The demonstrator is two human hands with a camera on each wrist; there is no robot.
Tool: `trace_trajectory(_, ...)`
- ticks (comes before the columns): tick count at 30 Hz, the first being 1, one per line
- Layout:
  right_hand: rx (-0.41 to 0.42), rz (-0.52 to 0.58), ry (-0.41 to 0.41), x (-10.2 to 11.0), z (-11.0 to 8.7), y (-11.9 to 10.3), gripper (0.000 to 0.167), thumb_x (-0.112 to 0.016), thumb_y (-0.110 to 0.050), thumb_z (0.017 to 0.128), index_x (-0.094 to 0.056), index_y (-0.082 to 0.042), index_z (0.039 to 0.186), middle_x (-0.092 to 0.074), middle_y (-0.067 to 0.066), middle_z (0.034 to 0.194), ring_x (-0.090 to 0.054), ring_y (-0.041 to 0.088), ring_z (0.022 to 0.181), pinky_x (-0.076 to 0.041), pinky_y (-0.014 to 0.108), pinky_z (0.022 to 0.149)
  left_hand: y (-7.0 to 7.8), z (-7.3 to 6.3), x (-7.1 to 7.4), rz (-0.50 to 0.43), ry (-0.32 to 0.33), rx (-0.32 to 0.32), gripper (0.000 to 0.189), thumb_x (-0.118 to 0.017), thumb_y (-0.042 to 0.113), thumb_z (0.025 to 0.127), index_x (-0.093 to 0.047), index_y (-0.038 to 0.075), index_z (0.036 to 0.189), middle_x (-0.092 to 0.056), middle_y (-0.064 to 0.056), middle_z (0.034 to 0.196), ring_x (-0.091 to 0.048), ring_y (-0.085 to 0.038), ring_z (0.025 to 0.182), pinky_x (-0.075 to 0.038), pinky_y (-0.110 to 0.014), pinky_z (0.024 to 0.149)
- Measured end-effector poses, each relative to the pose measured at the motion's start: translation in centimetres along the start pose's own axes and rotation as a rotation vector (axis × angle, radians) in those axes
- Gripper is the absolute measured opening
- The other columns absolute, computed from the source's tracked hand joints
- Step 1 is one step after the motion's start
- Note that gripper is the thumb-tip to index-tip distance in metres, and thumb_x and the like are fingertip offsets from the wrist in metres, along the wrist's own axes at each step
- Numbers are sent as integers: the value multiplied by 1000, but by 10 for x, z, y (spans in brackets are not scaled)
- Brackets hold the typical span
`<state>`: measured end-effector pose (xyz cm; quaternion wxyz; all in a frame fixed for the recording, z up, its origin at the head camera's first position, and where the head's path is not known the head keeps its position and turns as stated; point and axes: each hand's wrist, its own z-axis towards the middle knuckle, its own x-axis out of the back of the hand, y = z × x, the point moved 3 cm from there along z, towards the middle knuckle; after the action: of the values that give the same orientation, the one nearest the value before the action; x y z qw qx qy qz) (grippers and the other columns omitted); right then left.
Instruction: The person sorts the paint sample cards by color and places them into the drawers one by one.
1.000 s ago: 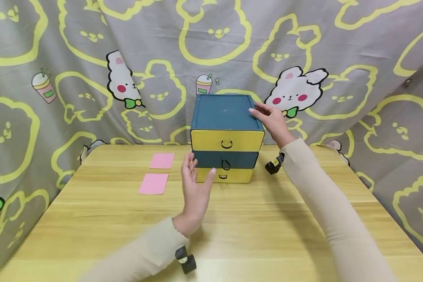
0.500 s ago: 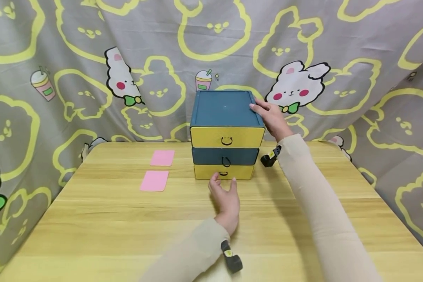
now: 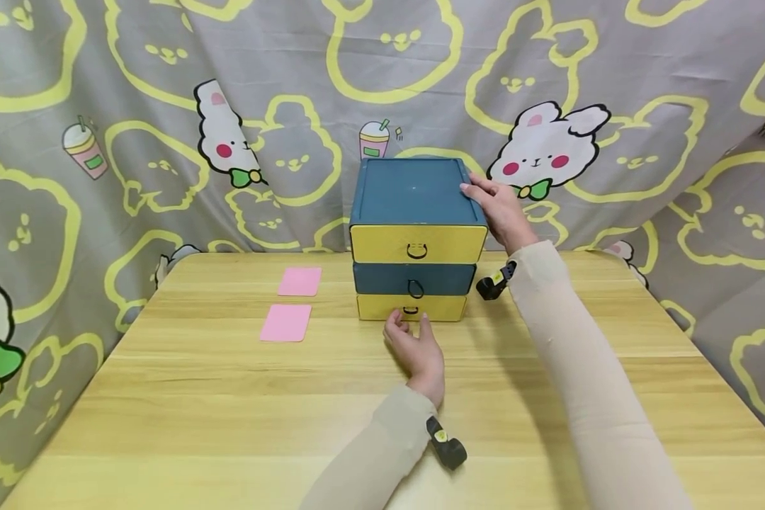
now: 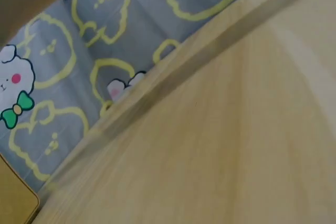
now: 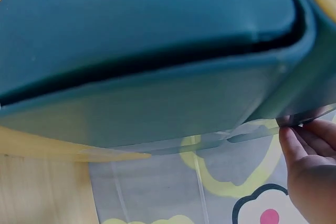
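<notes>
A stacked drawer cabinet (image 3: 414, 191) stands on the table, with a blue top and yellow and blue fronts. All its drawers look closed, each with a small dark loop handle. My left hand (image 3: 418, 355) is at the bottom yellow drawer (image 3: 372, 307), thumb and fingers apart on either side of its loop handle (image 3: 411, 310); contact is hard to make out. My right hand (image 3: 503, 214) rests on the cabinet's upper right edge, fingers along the side. In the right wrist view the right hand's fingertips (image 5: 287, 136) touch the cabinet's side (image 5: 157, 108).
Two pink square cards (image 3: 299, 281) lie on the wooden table (image 3: 229, 404), left of the cabinet. Close behind hangs a grey curtain (image 3: 293, 42) with yellow outlines and rabbits. A small dark wrist camera (image 3: 446, 445) sits on each sleeve.
My left hand has moved right and toward the cabinet, from beside its left corner to the bottom drawer's handle. The right hand stays at the upper right edge. The view shifts slightly.
</notes>
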<state>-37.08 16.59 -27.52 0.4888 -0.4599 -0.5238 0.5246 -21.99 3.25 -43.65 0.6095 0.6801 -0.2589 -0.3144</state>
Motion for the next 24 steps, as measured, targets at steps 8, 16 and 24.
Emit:
trace_trajectory(8, -10, -9, 14, 1, 1, 0, 65, -63, -33, 90, -34, -24, 147, -28, 2, 154, -38, 30, 133, -37, 43, 103, 0, 9, -3, -25, 28, 3, 36, -71, 11, 84, -53, 6, 114, -50, -8, 106, -48, -23, 91, -44, -31, 76)
trace_trajectory(16, -11, 16, 12, -1, 0, -1, 64, -63, -29, 90, -34, -22, 147, -28, 3, 154, -38, 28, 134, -37, 42, 104, 0, 12, -2, -21, 24, 11, 28, -68, 9, 86, -57, 5, 111, -57, -7, 103, -51, -17, 81, -47, -28, 68)
trace_trajectory(24, -6, 23, 15, -1, 0, 0, 64, -63, -28, 90, -35, -20, 147, -29, 3, 153, -40, 27, 133, -38, 41, 103, 1, 10, 1, 6, 33, -19, 23, -66, 5, 86, -59, 4, 108, -60, -8, 98, -52, -15, 73, -45, -27, 64)
